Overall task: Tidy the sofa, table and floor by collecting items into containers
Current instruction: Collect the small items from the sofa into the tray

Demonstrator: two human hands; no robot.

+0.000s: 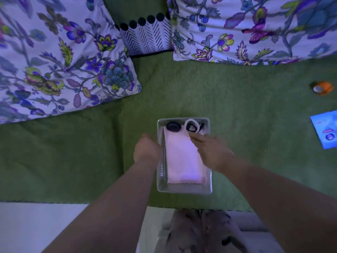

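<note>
the tray (184, 189) sits near on the green sofa (237, 106), left hand (146, 150) curled at its left rim, right hand (212, 152) flat on the soft pink cloth (182, 159); it looks light and stiff, best lifted by both side rims.

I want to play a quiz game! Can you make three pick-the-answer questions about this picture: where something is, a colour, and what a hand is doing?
1. Where is the small orange round object?
A in the tray
B on the green sofa seat
C on a cushion

2. What colour is the flat cloth in the clear rectangular plastic tray?
A pale pink
B red
C black

3. The right hand is:
A holding a cushion
B reaching over the tray
C behind the person

B: it lies on the seat, far right.
A: it is pale pink.
B: its fingers are over the tray's contents.
</note>
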